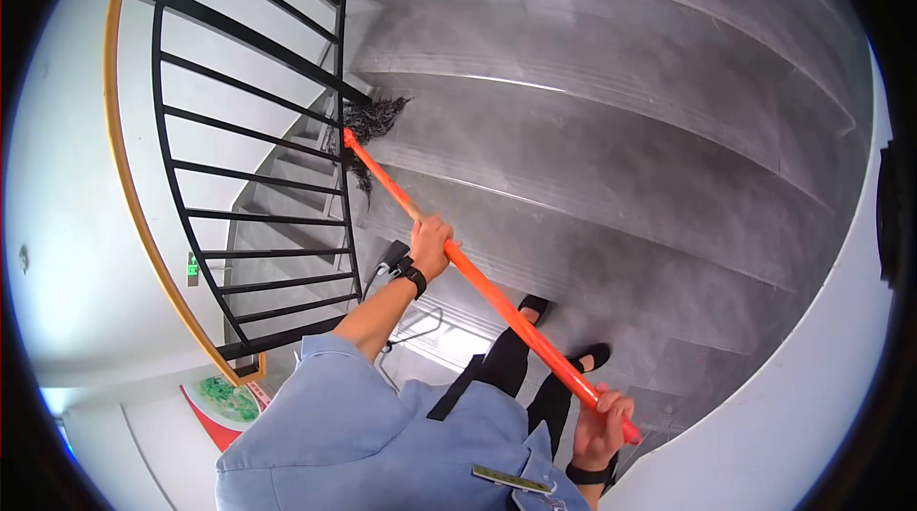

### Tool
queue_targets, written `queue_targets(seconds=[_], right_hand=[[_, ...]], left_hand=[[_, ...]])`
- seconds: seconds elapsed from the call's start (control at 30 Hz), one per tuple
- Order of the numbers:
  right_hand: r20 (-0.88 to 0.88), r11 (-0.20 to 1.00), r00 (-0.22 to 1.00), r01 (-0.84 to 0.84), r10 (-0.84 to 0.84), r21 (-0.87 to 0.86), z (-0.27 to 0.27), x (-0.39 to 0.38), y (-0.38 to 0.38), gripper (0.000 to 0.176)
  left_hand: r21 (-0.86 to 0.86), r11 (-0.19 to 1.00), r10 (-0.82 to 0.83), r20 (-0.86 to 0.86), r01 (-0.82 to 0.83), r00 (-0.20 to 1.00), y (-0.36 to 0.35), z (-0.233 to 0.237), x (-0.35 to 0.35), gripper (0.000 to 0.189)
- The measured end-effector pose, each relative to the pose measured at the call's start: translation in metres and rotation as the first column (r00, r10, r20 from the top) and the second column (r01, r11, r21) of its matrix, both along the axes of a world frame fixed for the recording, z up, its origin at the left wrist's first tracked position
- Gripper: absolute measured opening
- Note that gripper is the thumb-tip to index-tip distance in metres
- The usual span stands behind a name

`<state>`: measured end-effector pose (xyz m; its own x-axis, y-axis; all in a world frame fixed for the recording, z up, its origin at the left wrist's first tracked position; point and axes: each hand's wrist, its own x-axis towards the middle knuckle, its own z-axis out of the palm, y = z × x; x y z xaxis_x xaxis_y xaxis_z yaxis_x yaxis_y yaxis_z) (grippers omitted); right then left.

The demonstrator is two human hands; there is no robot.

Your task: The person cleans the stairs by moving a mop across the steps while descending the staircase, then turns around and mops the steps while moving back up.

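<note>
A mop with a bright orange handle (506, 308) runs diagonally through the view. Its dark, stringy mop head (380, 117) lies on a stair at the foot of the railing bars, partly behind them. My left hand (432, 245), with a black watch on the wrist, is closed around the middle of the handle. Lower down, my right hand (602, 423) grips the handle near its end, fingers wrapped around it.
Curved grey stairs (573, 138) rise ahead of my feet (590, 356). A black metal railing (253, 167) with a wooden handrail (117, 129) bounds the left side; a white wall (764, 396) curves along the right. More steps show beyond the bars.
</note>
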<state>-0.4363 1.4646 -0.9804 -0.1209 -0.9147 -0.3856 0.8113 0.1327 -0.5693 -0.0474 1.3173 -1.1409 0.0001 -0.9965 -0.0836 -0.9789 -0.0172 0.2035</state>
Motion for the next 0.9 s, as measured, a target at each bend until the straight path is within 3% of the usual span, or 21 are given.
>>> queue_targets(seconds=[0.13,0.2,0.27,0.3,0.37,0.47,0.57,0.67,0.73,0.8,0.9], right_hand=[[-0.011,1.0,1.0,0.017,-0.017,0.023,0.004,0.0,-0.002,0.014],[-0.032,1.0,0.999,0.01,-0.01,0.011,0.015,0.008,-0.033,0.015],[-0.069,0.994,0.996,-0.071,0.065,-0.083,0.03,0.022,-0.078,0.018],[-0.079,0.993,0.994,-0.086,0.08,-0.077,0.035,0.03,-0.096,0.018],[-0.139,0.962,0.989,-0.093,0.059,-0.256,0.041,0.044,-0.124,0.019],[-0.183,0.971,0.982,-0.093,0.053,-0.218,0.048,0.043,-0.141,0.018],[-0.169,0.981,0.984,-0.091,0.062,-0.173,0.044,0.006,-0.106,0.019],[-0.194,0.991,0.979,-0.078,0.056,-0.105,0.048,-0.056,-0.053,0.027],[-0.171,0.973,0.96,0.228,-0.223,0.012,0.077,-0.076,-0.035,0.027],[-0.265,0.901,0.876,0.431,-0.404,0.049,0.102,-0.12,-0.009,0.025],[-0.281,0.905,0.86,0.407,-0.426,-0.125,0.159,-0.162,0.021,0.027]], left_hand=[[-0.015,0.998,-0.057,-0.063,0.056,0.996,-0.005,0.013,0.004,0.021],[-0.104,0.983,-0.154,-0.018,0.151,0.988,-0.02,0.007,0.011,0.02],[-0.304,0.943,-0.161,-0.052,0.138,0.986,-0.048,0.001,0.03,0.021],[-0.278,0.955,-0.132,-0.085,0.103,0.988,-0.063,0.01,0.039,0.021],[-0.247,0.967,-0.087,-0.115,0.056,0.99,-0.085,0.029,0.049,0.02],[-0.339,0.94,-0.091,-0.142,0.038,0.986,-0.092,0.029,0.04,0.019],[-0.134,0.991,-0.033,-0.201,0.006,0.979,-0.077,0.027,0.026,0.019],[-0.264,0.961,-0.143,-0.223,0.081,0.964,-0.035,0.016,-0.047,0.018],[-0.279,0.953,-0.198,-0.291,0.115,0.936,-0.025,0.028,-0.096,0.017],[-0.278,0.95,-0.234,-0.332,0.142,0.914,-0.02,0.052,-0.148,0.017],[-0.311,0.937,-0.293,-0.449,0.16,0.844,-0.016,0.091,-0.22,0.017]])
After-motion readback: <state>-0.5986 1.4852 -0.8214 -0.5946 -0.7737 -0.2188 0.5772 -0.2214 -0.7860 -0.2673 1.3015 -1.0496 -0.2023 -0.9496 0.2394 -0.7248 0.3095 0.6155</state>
